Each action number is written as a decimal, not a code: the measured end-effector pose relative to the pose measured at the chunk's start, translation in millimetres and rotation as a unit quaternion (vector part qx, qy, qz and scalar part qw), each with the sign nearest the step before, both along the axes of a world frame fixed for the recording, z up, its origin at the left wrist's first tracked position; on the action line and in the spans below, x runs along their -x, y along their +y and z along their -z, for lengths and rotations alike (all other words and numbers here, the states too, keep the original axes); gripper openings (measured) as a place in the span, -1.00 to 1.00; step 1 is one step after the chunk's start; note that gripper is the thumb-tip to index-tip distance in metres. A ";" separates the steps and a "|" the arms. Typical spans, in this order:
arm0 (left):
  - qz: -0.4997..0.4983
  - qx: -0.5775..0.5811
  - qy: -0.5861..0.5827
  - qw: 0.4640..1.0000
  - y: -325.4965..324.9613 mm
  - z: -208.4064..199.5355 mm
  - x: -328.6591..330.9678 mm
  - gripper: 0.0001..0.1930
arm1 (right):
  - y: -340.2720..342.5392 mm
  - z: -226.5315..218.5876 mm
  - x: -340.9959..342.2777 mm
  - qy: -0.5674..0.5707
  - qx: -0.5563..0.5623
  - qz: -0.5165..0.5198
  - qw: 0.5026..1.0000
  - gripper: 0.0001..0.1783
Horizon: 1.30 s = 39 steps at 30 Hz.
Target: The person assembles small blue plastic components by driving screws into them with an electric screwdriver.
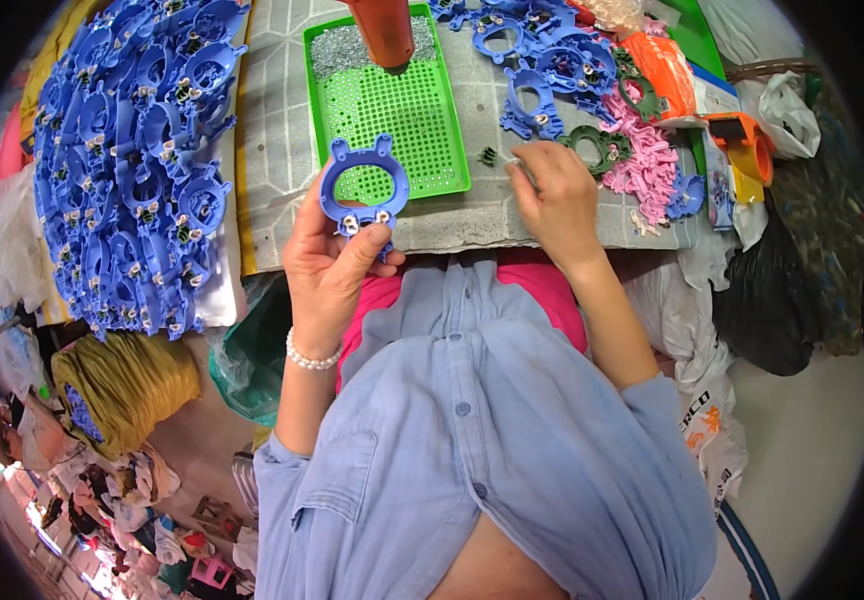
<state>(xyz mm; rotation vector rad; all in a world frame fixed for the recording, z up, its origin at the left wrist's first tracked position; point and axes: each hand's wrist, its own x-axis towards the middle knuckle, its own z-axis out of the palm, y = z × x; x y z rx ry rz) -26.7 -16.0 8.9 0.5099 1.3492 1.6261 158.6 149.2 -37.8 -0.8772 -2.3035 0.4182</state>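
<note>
My left hand is closed on a blue plastic ring part with two small ears on top and white bits at its bottom. The thumb presses on its lower edge, and the ring overlaps the near left corner of a green perforated tray. Right of the tray, my right hand reaches over the grey cloth, thumb and forefinger apart and nothing visible between them. A small dark green piece lies just left of its fingertips. Beyond those fingers is a dark green ring part.
Tiny metal screws fill the tray's far end, under an orange-red tool hanging nose down. Many blue parts cover the left side; more blue parts and a pink heap lie right. An orange tape dispenser stands far right.
</note>
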 end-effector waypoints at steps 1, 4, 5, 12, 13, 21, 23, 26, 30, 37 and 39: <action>0.000 0.000 0.000 1.000 0.7 -0.7 -2.2 -0.36 | 1.1 1.2 3.2 -0.016 -0.018 -0.001 1.000 -0.86; -0.009 0.000 -0.026 1.000 0.4 -2.5 -4.4 -0.36 | 6.7 7.6 2.4 -0.031 -0.029 0.012 0.999 -0.86; -0.005 -0.017 -0.049 0.999 -2.0 -0.1 -3.8 -0.36 | 8.3 9.3 0.4 -0.030 -0.019 0.024 0.999 -0.85; 0.007 -0.043 -0.148 0.988 -5.1 10.8 -2.9 -0.37 | 6.7 5.7 0.2 -0.016 0.014 0.021 1.000 -0.84; 0.005 -0.042 -0.148 0.988 -4.6 12.2 -3.7 -0.37 | 3.7 3.7 5.2 -0.018 0.008 -0.003 1.000 -0.82; 0.072 -0.071 -0.224 0.969 0.0 20.1 -9.4 -0.26 | 4.9 18.6 20.1 -0.079 -0.048 -0.025 0.995 -0.82; 0.076 -0.069 -0.212 0.972 -0.4 21.4 -8.2 -0.27 | 4.8 20.4 21.3 -0.086 -0.058 -0.025 0.994 -0.83; 0.090 -0.081 -0.247 0.962 0.5 25.0 -7.7 -0.26 | 5.0 22.3 23.2 -0.086 -0.065 -0.031 0.994 -0.84; 0.097 -0.096 -0.290 0.947 3.0 27.4 -7.2 -0.32 | 7.3 19.4 23.0 -0.074 -0.047 -0.044 0.995 -0.82; 0.091 -0.141 -0.350 0.921 5.1 30.4 -10.7 -0.44 | -21.6 -26.7 18.9 0.247 0.279 -0.020 0.928 -0.77; 0.088 -0.137 -0.339 0.927 4.9 33.5 -13.1 -0.43 | -33.4 -47.4 18.6 0.244 0.284 -0.086 0.923 -0.77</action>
